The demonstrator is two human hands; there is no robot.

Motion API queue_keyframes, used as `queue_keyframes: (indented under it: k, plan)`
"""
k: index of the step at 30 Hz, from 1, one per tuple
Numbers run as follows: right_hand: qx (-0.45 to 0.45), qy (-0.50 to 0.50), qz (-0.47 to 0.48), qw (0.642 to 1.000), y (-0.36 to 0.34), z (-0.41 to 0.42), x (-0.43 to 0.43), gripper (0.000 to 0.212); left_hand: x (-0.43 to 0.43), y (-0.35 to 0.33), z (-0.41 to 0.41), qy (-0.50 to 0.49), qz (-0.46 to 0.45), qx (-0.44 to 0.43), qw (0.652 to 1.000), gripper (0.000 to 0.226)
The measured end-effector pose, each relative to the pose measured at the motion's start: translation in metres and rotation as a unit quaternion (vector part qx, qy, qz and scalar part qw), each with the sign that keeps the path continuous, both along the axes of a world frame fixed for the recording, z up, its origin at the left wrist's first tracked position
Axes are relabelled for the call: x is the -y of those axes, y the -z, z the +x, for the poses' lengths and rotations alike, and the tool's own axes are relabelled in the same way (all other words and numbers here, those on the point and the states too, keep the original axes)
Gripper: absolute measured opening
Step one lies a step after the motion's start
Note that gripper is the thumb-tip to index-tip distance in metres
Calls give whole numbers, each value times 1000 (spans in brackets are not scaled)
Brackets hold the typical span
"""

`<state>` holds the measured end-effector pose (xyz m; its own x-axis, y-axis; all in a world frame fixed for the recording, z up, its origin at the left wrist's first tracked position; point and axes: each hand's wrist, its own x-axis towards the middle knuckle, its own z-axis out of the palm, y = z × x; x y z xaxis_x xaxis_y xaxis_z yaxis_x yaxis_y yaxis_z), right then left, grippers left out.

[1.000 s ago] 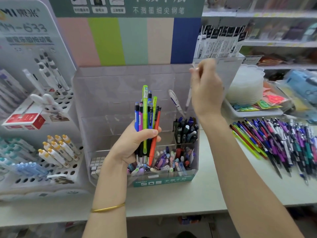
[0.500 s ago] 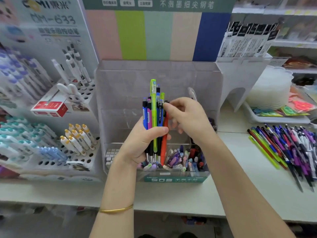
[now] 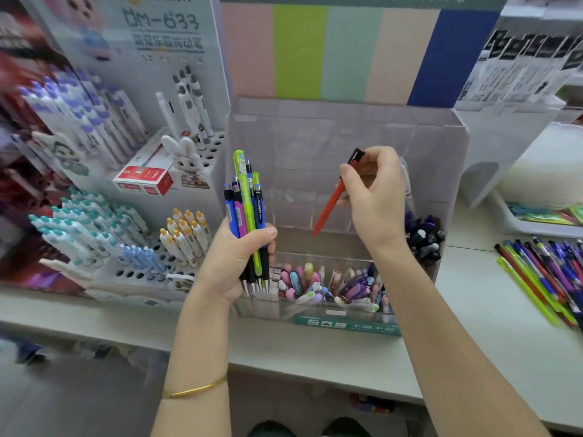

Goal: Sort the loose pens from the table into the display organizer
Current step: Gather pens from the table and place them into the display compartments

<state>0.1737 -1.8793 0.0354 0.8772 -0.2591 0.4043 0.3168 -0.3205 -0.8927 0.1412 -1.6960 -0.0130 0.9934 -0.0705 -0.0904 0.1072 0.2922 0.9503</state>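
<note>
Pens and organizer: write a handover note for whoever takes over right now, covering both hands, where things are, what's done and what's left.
Left hand grips a bundle of pens upright, tips down, in front of the clear organizer.
Right hand pinches a red pen near its top, tip angled down over the middle tier.
Done: dark pens stand in the right compartment; pastel ones fill the front row.
Left: place the red pen, the bundle, then the loose pile on the table at right.
</note>
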Motion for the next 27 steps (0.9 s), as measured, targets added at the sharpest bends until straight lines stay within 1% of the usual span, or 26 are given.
queue_keyframes:
  k: [2, 4, 7, 10, 13, 17, 24, 27]
  plan:
    - [14, 5, -85, 996, 9, -3, -4, 15, -4, 2, 0, 5, -28, -4, 1000, 41]
    - [13, 6, -143, 990, 20, -6, -9, 16, -5, 4, 0, 15, -55, -13, 998, 52]
    - [12, 31, -202, 979, 33, -10, -13, 12, -7, 7, 0, 29, -69, -23, 997, 58]
    - [-17, 43, -249, 967, 43, -12, -14, 14, -8, 9, -2, 61, -65, -23, 996, 63]
    - [-48, 58, -277, 958, 51, -15, -18, 15, -9, 11, -4, 69, -67, -29, 995, 64]
    - [-79, 81, -302, 947, 57, -17, -22, 19, -13, 16, -5, 65, -86, -40, 993, 54]
    - [-130, 75, -323, 934, 63, -15, -28, 23, -13, 15, -9, 75, -76, -36, 994, 51]
    - [-147, 80, -350, 922, 62, -16, -30, 28, -10, 15, -11, 94, -93, -25, 991, 51]
